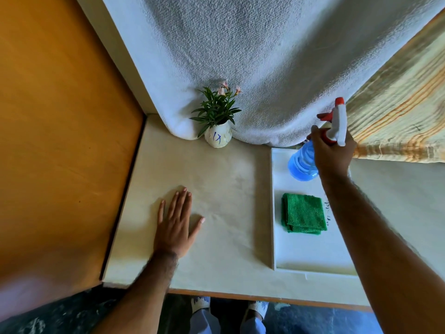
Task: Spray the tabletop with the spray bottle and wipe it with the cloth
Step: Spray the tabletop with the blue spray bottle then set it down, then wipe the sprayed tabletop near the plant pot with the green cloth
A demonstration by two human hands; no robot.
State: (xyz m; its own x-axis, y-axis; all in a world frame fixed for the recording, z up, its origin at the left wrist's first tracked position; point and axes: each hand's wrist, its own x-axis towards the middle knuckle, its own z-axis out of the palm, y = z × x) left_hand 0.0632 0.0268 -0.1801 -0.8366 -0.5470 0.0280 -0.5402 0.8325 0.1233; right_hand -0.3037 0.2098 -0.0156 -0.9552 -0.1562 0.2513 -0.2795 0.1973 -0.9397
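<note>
Here the right hand (333,153) is wrapped around the neck of the blue spray bottle (303,165), at the far end of the white tray (310,259), the bottle's base seemingly just off the tray; the folded green cloth (303,213) lies in the tray; the left hand (177,225) rests flat, fingers spread, on the cream tabletop (224,189); a potted plant (218,116) stands at the back.

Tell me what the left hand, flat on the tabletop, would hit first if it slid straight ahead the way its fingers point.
Probably the small white vase holding the plant. The left hand lies flat, fingers aimed forward and slightly right over bare tabletop. If it passed left of the vase, the draped white blanket comes next.
</note>
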